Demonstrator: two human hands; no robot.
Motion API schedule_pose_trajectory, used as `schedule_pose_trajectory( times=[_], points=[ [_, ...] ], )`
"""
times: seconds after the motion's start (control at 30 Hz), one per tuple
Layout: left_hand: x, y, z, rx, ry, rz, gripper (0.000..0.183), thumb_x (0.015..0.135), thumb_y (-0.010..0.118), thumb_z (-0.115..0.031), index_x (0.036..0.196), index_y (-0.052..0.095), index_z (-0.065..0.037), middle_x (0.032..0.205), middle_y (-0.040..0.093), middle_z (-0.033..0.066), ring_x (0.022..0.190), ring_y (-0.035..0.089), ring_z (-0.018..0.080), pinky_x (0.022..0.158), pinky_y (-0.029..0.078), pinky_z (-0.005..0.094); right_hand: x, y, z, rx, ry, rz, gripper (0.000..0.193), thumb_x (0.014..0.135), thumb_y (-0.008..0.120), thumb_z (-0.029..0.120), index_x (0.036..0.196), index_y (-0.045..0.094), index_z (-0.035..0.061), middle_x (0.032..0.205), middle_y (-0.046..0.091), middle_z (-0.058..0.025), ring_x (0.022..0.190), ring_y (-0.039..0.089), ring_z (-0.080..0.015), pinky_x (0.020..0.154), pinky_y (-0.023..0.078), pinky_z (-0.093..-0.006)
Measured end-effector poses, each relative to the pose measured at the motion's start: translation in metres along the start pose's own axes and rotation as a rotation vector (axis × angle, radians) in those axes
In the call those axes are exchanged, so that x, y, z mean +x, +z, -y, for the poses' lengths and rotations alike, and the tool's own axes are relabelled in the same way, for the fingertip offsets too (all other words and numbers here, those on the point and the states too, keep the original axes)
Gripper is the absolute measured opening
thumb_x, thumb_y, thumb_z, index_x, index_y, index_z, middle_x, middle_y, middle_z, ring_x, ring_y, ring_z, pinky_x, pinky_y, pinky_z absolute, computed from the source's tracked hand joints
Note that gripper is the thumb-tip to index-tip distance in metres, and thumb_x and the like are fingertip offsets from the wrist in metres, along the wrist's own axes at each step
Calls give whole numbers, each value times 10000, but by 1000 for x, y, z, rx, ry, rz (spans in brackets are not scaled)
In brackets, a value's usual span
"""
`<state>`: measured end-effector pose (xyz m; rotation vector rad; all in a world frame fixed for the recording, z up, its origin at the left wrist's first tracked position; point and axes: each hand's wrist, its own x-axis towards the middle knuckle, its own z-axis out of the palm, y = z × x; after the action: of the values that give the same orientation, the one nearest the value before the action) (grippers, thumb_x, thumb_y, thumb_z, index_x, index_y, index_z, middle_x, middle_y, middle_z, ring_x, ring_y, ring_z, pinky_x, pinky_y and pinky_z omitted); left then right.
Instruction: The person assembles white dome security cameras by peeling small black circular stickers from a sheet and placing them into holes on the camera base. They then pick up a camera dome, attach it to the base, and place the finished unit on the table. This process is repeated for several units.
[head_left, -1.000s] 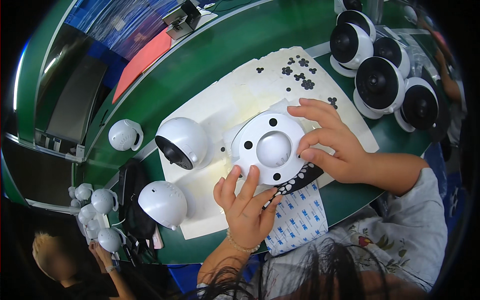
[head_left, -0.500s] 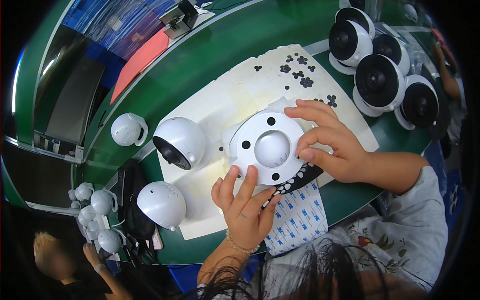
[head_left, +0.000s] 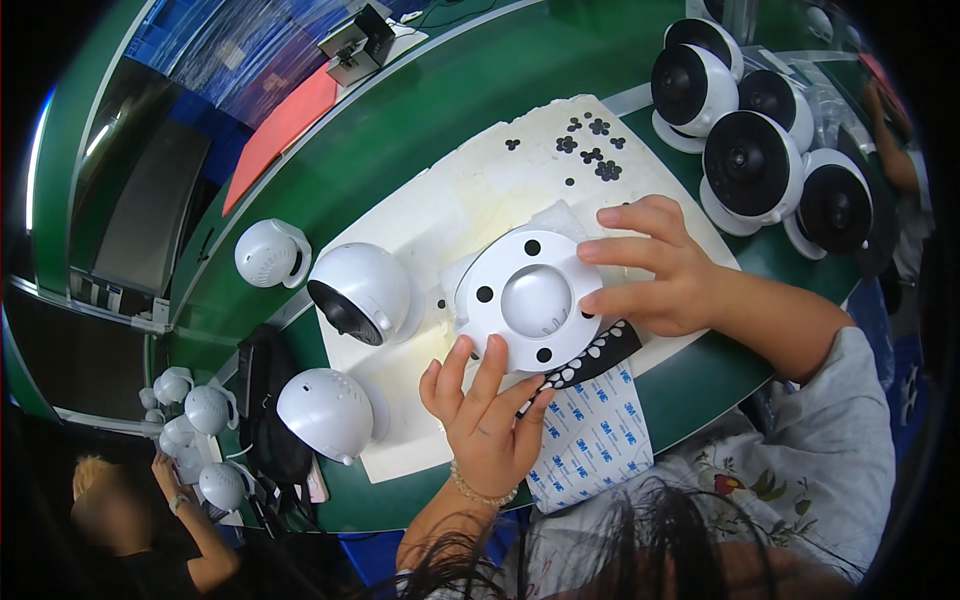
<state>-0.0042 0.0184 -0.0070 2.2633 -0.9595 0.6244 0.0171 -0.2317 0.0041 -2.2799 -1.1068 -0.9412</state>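
Note:
A white security camera lies with its round ring-shaped base (head_left: pixel 478 318) facing up, several black round pads on it. My right hand (head_left: pixel 665 270) reaches in from the right with fingers spread, the thumb tip on the base's right rim beside a black pad. Two fingertips of my left hand (head_left: pixel 490 425) rest against the base's lower left rim. Between that hand's thumb and index finger is the end of a black die-cut sheet (head_left: pixel 622 345) with white round spots. White backing paper (head_left: pixel 592 435) with blue print lies under the sheet.
Loose black pads (head_left: pixel 607 171) sit on the worn white board (head_left: pixel 450 190). Two white cameras (head_left: pixel 365 290) stand on its left part, another farther left. Several black-faced cameras (head_left: pixel 750 165) crowd the back right. A co-worker (head_left: pixel 125 510) is at lower left.
My right thumb and fingers have come off their pinch and spread apart, with the thumb now on the base's right rim. The left hand stays at the lower rim.

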Motion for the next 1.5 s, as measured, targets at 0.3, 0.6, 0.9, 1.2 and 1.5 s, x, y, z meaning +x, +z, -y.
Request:
schedule_pose_trajectory(
  times=[0.3,0.6,0.9,1.2,1.5],
  points=[
    [-1,2,5,-91,20,-12,160,676,695,-152,819,642,-105,1261,463,143,1199,337,337,961,228,425,20,5,16,1316,1054,98,267,810,604,168,1017,560,5,941,580,-49,837,531,-110,746,408,-245],
    [11,9,29,-372,59,-14,162,697,666,-87,849,618,-59,1077,584,129,1008,500,316,870,366,395,88,23,-94,601,1021,-93,199,787,575,185,918,604,37,760,596,-26,708,547,-102,646,434,-247],
    [13,16,35,-560,34,157,176,699,636,-78,872,611,-62,826,594,65,781,526,239,731,387,343,62,133,-208,-692,639,340,191,735,528,97,891,638,88,824,625,-107,738,606,-259,714,474,-347],
    [14,23,31,-597,148,46,157,663,631,-78,810,576,-80,791,559,47,782,516,234,747,370,363,195,223,-102,252,302,808,234,807,500,218,988,622,134,1015,602,-100,931,568,-309,813,443,-371],
    [4,15,35,-607,145,129,145,676,637,-139,787,576,-69,816,546,49,854,488,247,794,360,368,219,271,-92,95,326,296,365,718,635,338,956,618,62,945,615,-150,869,585,-307,791,447,-371]
  ],
)
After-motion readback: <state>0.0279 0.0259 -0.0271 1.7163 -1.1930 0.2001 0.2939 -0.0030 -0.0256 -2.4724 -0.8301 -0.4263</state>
